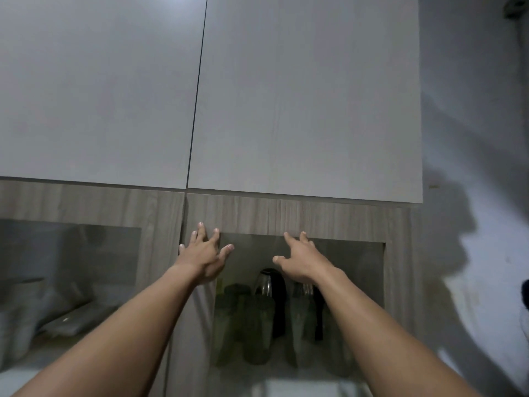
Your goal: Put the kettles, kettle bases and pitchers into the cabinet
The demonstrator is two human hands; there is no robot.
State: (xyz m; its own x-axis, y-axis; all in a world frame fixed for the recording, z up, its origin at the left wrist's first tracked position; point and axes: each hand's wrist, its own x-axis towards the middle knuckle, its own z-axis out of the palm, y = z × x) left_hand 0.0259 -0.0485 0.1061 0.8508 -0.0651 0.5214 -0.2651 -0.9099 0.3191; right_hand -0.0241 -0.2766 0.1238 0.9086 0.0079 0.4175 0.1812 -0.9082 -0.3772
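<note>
Both arms are up at the cabinet (286, 213), reaching for the wood-grain frame of its right-hand glass door (357, 270). The left hand (204, 255) is spread wide, fingers fanned out, fingertips on the frame at the door's upper left corner, right beside the seam between the two doors; it has hold of nothing. The right hand (300, 260) is open too, fingers stretched forward and touching the lower edge of the top rail, thumb out to the side, nothing in its grasp.

Behind the glass, between the two forearms, a kettle (269, 285) with a shiny steel body and a black handle stands upright on the shelf. A second kettle (305, 292) sits just to its right, mostly hidden by the right forearm. In front of them and to the left, green-tinted clear pitchers (252, 319) stand close together, their shapes soft through the glass. I cannot make out any kettle bases.

The left glass door (71, 267) shows only blurred pale shapes. Above, two plain grey upper doors (300, 96) are closed, and on the wall (472, 138) at right lies a large dark shadow (449, 210)
</note>
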